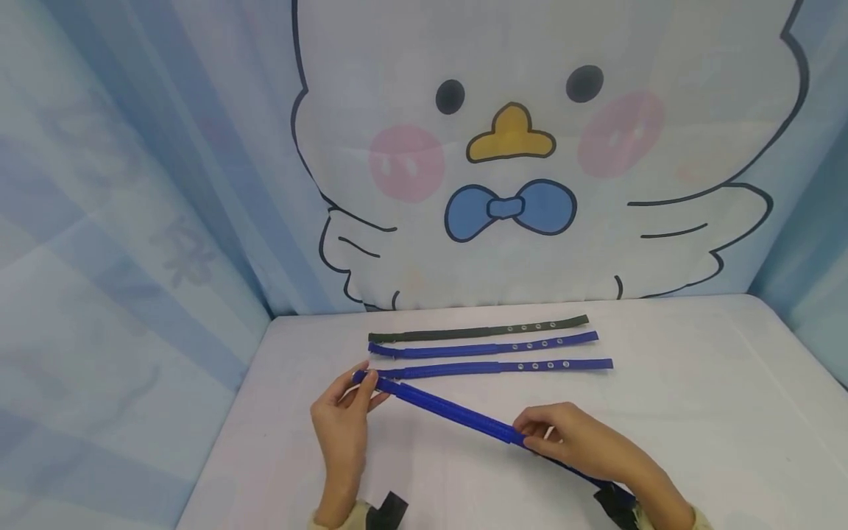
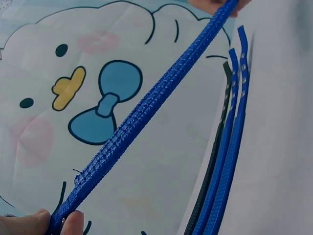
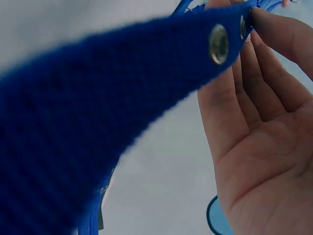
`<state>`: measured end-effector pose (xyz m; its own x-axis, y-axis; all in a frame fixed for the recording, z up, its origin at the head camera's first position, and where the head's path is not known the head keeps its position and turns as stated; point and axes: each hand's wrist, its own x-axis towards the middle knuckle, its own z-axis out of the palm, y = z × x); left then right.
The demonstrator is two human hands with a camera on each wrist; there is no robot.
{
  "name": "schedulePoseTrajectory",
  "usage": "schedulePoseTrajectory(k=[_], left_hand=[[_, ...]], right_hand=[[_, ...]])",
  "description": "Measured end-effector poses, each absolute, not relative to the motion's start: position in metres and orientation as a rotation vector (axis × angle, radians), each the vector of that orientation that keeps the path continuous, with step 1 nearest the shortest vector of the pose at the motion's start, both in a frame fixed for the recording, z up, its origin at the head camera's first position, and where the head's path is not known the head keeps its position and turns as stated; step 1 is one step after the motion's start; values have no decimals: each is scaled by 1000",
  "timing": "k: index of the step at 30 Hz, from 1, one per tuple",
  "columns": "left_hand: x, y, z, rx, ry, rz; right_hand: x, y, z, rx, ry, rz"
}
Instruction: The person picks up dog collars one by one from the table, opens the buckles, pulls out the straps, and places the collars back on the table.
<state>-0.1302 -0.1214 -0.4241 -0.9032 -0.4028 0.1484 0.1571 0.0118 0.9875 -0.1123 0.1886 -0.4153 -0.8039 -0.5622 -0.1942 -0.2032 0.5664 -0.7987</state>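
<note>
A blue woven strap [image 1: 450,410] with a thicker textured middle slants across in front of me. My left hand [image 1: 341,419] pinches its far-left end between thumb and fingers. Farther down, where the thick part meets the thin tail, my right hand [image 1: 583,442] pinches it. The tail runs on past my right wrist; metal eyelets [image 3: 218,44] show in it in the right wrist view. Just beyond the left hand lie two more blue straps, a nearer one [image 1: 457,369] and a farther one [image 1: 457,351], then a dark green strap [image 1: 450,334].
The three straps lie side by side on a white table [image 1: 695,383], their eyelet ends pointing right. Behind the table hangs a curtain [image 1: 517,272] printed with a cartoon bird, and a blue-and-white curtain [image 1: 132,294] hangs on the left.
</note>
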Motion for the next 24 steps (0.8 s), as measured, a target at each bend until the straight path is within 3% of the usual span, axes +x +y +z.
schedulePoseTrajectory(k=[24], left_hand=[[-131,-130,-430,355,-1971,-1890]], right_hand=[[-116,249,-412,-431,2403,-1208]])
